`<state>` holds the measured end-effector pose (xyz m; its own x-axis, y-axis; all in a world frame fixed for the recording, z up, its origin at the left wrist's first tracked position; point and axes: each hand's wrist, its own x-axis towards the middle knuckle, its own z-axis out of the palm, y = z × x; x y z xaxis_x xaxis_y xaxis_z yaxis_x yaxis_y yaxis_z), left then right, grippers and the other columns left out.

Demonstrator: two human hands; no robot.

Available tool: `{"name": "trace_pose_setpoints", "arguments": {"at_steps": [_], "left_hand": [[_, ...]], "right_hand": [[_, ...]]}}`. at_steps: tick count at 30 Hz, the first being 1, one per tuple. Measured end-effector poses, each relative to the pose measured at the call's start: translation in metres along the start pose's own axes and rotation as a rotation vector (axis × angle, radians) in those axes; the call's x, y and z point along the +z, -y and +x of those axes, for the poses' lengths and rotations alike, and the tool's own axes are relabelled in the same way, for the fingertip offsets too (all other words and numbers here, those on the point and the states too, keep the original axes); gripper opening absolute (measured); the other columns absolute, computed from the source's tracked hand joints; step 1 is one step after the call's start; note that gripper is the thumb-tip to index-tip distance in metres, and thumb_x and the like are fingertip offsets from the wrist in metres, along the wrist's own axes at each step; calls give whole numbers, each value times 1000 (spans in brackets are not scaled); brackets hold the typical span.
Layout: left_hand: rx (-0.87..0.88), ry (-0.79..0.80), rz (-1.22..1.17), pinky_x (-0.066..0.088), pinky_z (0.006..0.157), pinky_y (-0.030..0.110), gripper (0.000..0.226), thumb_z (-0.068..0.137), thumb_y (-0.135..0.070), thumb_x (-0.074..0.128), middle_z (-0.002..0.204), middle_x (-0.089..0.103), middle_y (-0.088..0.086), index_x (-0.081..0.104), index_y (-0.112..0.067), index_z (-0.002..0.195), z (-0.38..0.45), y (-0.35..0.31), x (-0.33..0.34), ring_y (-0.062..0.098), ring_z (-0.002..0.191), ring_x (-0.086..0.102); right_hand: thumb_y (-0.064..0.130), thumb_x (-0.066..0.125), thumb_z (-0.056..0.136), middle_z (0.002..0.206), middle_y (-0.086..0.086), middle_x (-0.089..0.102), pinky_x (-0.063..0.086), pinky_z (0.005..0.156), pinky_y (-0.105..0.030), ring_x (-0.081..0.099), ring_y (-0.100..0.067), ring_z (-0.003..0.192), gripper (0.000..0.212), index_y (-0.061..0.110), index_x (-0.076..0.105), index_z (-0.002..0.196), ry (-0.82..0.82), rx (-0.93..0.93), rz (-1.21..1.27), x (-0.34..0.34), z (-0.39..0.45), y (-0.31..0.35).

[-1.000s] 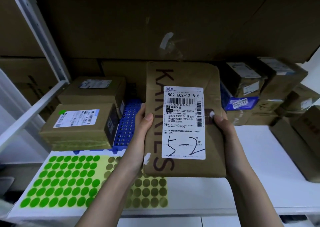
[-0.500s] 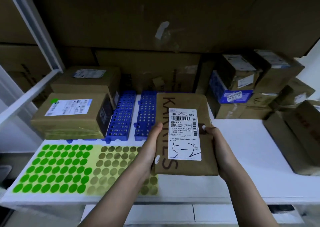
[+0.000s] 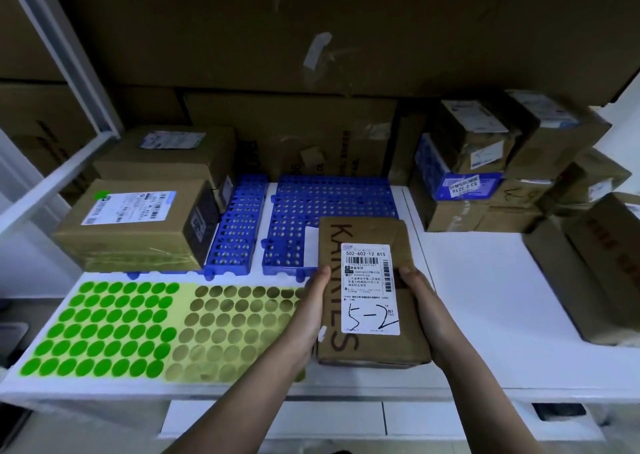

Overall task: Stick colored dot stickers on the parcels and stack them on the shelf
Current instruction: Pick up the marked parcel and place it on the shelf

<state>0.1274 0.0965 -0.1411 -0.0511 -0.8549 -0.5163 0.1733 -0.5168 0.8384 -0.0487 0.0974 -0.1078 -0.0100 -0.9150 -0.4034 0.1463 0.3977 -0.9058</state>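
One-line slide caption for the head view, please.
Both hands, left hand and right hand, hold a labelled brown parcel above the white shelf, beside green dot stickers.

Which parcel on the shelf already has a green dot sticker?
The front-left box: a green dot sits beside its label's corner. The box behind it shows none.

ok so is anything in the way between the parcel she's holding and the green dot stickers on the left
Nothing solid. Between the brown cardboard parcel with the white label and the bright green round dot stickers lie only the flat sheet's emptied olive circles and the left hand gripping the parcel's edge. The right hand grips the far side.
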Motion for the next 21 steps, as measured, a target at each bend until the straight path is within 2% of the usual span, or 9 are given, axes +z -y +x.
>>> {"name": "trace_pose_setpoints", "arguments": {"at_steps": [7, 13, 17, 20, 21], "left_hand": [[19, 27, 11, 37, 108, 42, 90, 59, -87, 50, 131, 58, -7, 51, -36, 133, 3, -3, 5, 16, 121, 55], [36, 16, -7, 43, 103, 38, 62, 81, -70, 47, 123, 64, -7, 52, -33, 130, 2, -5, 10, 14, 113, 60], [33, -3, -28, 48, 94, 34, 61, 81, -69, 48, 120, 65, -5, 53, -32, 129, 2, -1, 13, 15, 110, 62], [59, -23, -44, 47, 97, 36, 68, 73, -72, 52, 119, 65, -6, 53, -32, 127, 1, -2, 14, 14, 109, 62], [77, -31, -39, 47, 96, 35, 60, 77, -68, 52, 118, 65, -6, 53, -31, 124, 0, -4, 14, 14, 108, 62]], "right_hand": [[45, 51, 93, 107, -4, 72, 55, 77, -37, 71, -24, 92, 43, 25, 51, 130, -34, 31, -44, -7, 8, -3], [50, 53, 90, 108, -4, 72, 54, 87, -44, 70, -26, 94, 46, 26, 51, 129, -33, 56, -89, -12, 15, -3], [55, 54, 87, 111, -2, 71, 53, 91, -45, 69, -24, 97, 51, 28, 50, 130, -28, 64, -149, -15, 17, -1], [56, 54, 87, 112, -2, 70, 53, 88, -42, 68, -24, 98, 54, 27, 49, 132, -43, 59, -181, -15, 16, -1], [56, 54, 87, 112, -3, 69, 54, 86, -41, 68, -24, 98, 54, 26, 48, 132, -49, 59, -188, -14, 15, 0]]}}
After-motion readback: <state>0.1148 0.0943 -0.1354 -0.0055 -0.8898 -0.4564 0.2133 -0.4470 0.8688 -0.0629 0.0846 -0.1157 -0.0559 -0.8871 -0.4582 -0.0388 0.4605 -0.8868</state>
